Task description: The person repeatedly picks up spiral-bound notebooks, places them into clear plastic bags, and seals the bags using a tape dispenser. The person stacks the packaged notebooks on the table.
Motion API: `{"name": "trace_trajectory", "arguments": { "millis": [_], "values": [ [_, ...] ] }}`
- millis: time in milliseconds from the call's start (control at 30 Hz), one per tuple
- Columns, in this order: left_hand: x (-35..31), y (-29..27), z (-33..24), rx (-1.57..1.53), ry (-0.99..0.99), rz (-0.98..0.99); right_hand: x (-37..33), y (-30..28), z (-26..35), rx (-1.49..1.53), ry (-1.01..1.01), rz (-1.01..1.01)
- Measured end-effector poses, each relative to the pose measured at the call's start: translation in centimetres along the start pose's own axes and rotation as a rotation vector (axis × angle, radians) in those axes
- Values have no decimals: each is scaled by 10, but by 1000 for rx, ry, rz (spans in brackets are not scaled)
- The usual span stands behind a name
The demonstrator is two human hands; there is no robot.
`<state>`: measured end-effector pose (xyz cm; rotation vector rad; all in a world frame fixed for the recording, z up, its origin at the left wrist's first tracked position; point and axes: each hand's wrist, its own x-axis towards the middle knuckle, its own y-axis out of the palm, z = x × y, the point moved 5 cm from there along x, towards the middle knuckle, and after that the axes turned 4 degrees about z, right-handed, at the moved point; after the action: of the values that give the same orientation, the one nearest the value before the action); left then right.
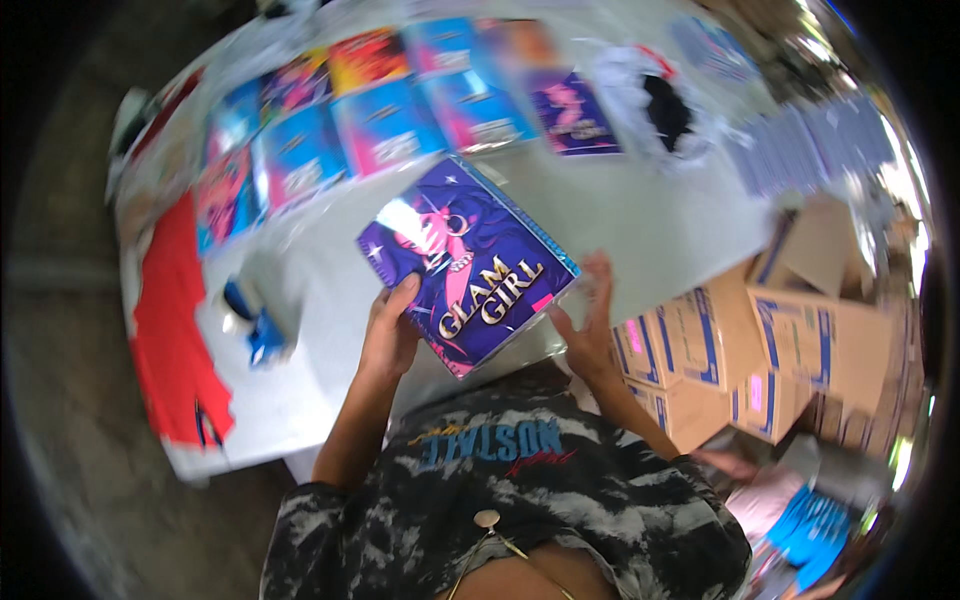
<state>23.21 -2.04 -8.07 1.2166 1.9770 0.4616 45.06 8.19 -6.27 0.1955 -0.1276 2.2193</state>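
A glossy purple notebook (pixel 455 265) with an illustrated figure on its cover is tilted in front of me above the table. A blue patterned edge shows along its upper right side, and clear plastic seems to extend past its lower edge. My left hand (pixel 390 328) grips its lower left side, thumb on the cover and fingers underneath. Beside the right corner, my right hand (pixel 590 318) has its fingers apart; its thumb is close to the edge, and I cannot tell whether it touches.
Blue-and-pink covered booklets (pixel 390 135) lie in rows at the table's far side, near another purple booklet (pixel 575 112). A red sheet (pixel 175 330) and a blue tool (pixel 258 325) are at left. Stacked sheets (pixel 810 145), cardboard boxes (pixel 700 335) and a person (pixel 805 520) are at right.
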Motion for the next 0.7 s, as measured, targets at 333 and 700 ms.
{"name": "trace_trajectory", "arguments": {
  "millis": [333,700],
  "values": [
    [113,264,-31,696,505,607,104,-244,81,640,-223,-630],
    [218,180,-3,927,104,39,196,-720,149,67,187,-1123]
  ]
}}
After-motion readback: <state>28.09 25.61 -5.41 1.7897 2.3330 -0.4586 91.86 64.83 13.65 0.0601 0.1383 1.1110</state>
